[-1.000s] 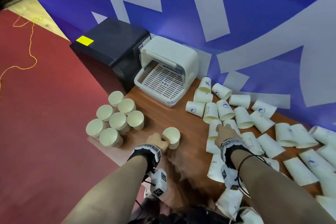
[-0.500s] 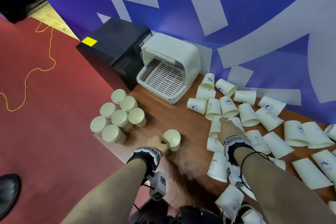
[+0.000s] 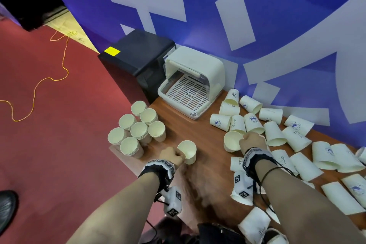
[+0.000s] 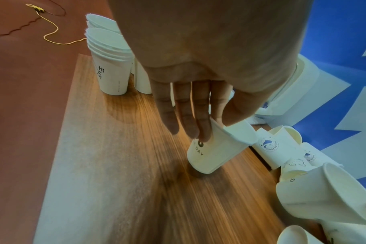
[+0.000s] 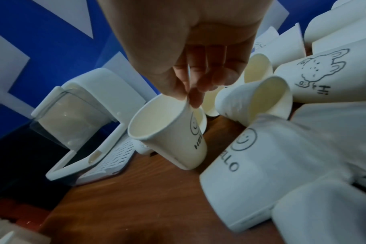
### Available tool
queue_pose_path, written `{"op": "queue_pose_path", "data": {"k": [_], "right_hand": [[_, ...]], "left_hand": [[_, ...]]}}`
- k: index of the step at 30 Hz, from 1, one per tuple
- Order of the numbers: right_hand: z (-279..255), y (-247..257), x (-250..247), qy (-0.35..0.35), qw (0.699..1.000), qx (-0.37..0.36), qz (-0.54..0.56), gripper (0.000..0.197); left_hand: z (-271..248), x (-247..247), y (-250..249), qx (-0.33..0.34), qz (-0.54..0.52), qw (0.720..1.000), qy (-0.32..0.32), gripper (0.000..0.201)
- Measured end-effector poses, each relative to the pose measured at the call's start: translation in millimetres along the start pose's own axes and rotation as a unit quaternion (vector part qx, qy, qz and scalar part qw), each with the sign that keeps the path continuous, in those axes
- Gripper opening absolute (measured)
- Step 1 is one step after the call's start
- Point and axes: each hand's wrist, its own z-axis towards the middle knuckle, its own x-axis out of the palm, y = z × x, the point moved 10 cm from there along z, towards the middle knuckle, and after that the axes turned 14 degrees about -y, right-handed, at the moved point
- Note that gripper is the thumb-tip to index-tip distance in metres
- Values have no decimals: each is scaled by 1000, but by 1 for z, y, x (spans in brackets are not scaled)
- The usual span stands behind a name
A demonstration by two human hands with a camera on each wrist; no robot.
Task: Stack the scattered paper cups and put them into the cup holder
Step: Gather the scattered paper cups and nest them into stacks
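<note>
My left hand (image 3: 172,157) holds an upright white paper cup (image 3: 187,154) by its rim on the wooden table; in the left wrist view the fingers (image 4: 201,122) lie on the outside of that cup (image 4: 215,148), the thumb inside. My right hand (image 3: 252,143) pinches the rim of a "HELLO" cup (image 3: 233,141) lifted off the pile, tilted, mouth toward me; the right wrist view shows this cup (image 5: 171,132) just above the table. Many loose cups (image 3: 297,140) lie on their sides to the right. The white cup holder (image 3: 193,83) stands open at the table's far end.
Several stacks of nested cups (image 3: 138,130) stand upright at the table's left corner. A black box (image 3: 138,53) sits beside the holder, against the blue wall. An orange cord (image 3: 39,83) runs over the red floor, and a black shoe (image 3: 7,204) is at the lower left.
My right hand has picked a cup out of the pile and raised it, tilted. The left hand keeps holding its upright cup in the same spot. The head view shifted slightly.
</note>
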Motion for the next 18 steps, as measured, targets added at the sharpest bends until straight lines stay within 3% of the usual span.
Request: {"op": "queue_pose_path", "data": {"k": [9,13,18], "right_hand": [[-48,110,34,50,993,-99,37,12],[-67,157,47,54,988,-134,54,10],[-75,185,52,38,987,-146,48,12]], "left_hand": [[-1,-61,56,-37,-29,998,-49,14],[-4,-87,75,-69,-136,985,-84,14],[8,-130,68,-43,-207,965,-156,17]]}}
